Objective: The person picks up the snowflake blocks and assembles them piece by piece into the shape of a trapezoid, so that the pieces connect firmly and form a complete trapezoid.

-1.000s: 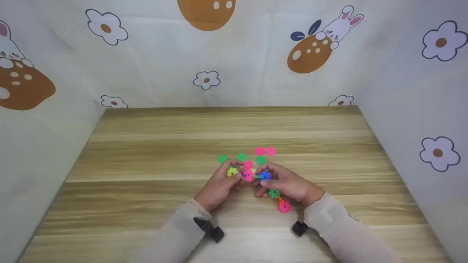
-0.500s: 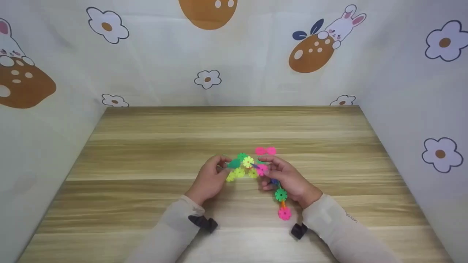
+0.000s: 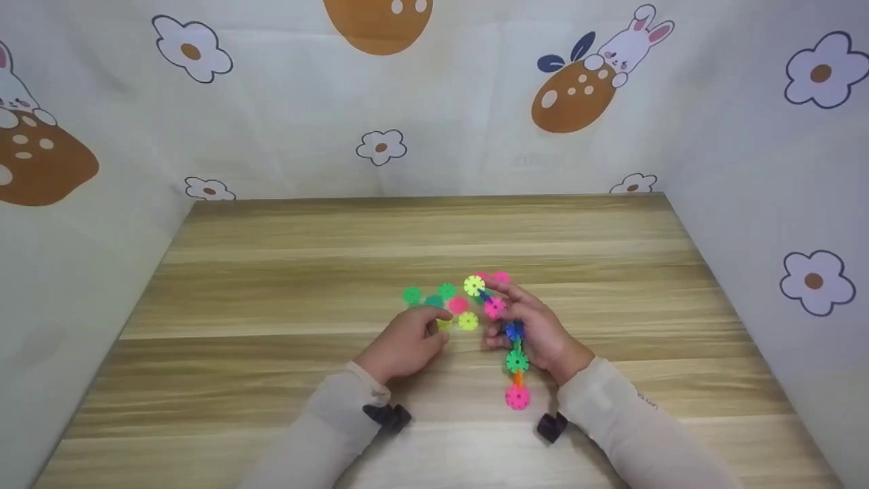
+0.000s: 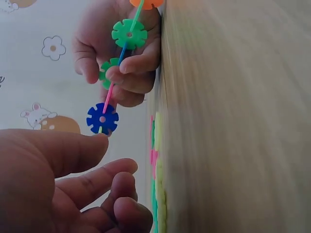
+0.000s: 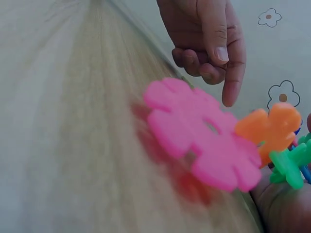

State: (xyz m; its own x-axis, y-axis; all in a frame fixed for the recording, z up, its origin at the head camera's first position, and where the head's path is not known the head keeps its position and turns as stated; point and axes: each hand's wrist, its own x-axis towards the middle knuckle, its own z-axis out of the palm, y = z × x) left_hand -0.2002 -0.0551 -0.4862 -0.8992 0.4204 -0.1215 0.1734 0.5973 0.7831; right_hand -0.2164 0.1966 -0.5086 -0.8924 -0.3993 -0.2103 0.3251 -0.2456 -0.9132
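My right hand [image 3: 543, 333] grips a chain of interlocking snowflake discs [image 3: 517, 362]. Its upper end is a yellow disc [image 3: 474, 285], joined by a blue one edge-on to a pink disc [image 3: 495, 307]. From the palm the chain hangs through blue, green and orange to a pink disc [image 5: 201, 136] at the bottom, seen large in the right wrist view. My left hand [image 3: 407, 343] hovers low beside loose discs, fingers loosely bent and thumb apart, holding nothing. It partly covers a yellow disc [image 3: 445, 324]; another yellow disc [image 3: 468, 320] lies just right of its fingertips.
Loose discs lie beyond the hands: green [image 3: 412, 295], another green [image 3: 446, 290], teal [image 3: 434, 301] and pink [image 3: 458, 305]. More pink discs [image 3: 501, 278] sit behind the right fingers. A patterned cloth [image 3: 292, 136] walls the wooden table [image 3: 271, 272] at the back and both sides.
My left hand left the chain, was at a teal disc half a second ago, and is now nearer me, fingers bare. The chain's yellow end has swung right and up with my right hand.
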